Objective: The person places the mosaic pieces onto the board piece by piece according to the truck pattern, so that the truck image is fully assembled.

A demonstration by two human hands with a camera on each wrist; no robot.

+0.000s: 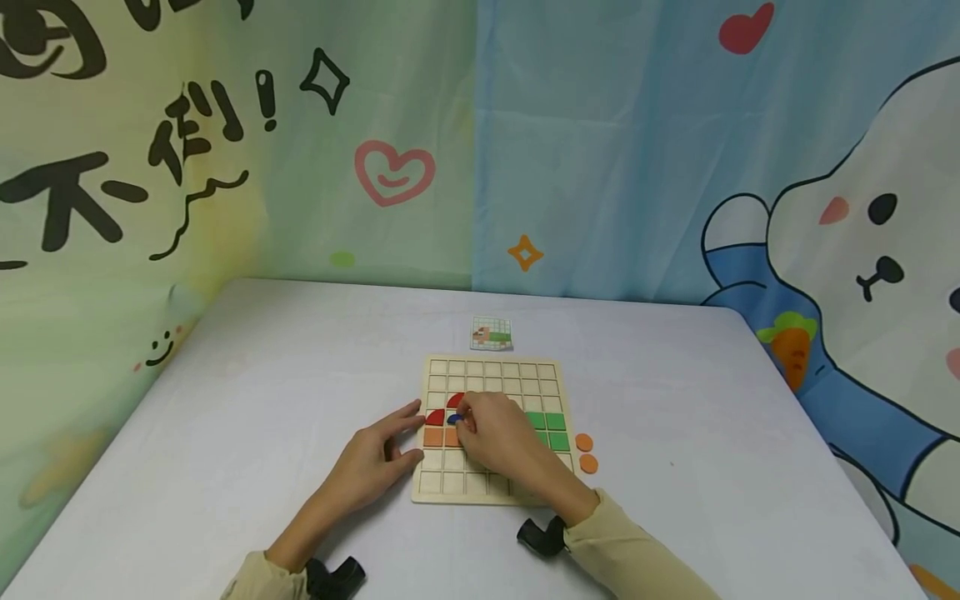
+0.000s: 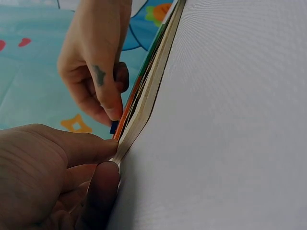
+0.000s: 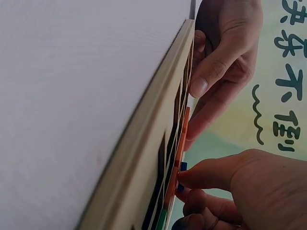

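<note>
A wooden grid board [image 1: 450, 492] lies on the table, with my left hand [image 1: 369, 462] at its left side. Thumb and forefinger are spread apart, their tips at the board's edge. Over the board's middle-left, my right hand [image 1: 498, 433] pinches a small blue piece [image 1: 453, 419] between thumb and fingers. In the right wrist view this blue piece [image 3: 183, 166] stands slightly proud of the board. Red curved pieces [image 1: 436, 417] and orange squares [image 1: 433, 437] sit in cells around it. Green squares [image 1: 555, 421] fill cells on the right; my right hand hides the cells between.
Two orange discs [image 1: 588, 463] lie on the white table [image 1: 712, 467] just right of the board. Behind the board is a small picture card [image 1: 491, 334] with a gridded pattern. A printed curtain [image 1: 585, 150] hangs at the table's far edge.
</note>
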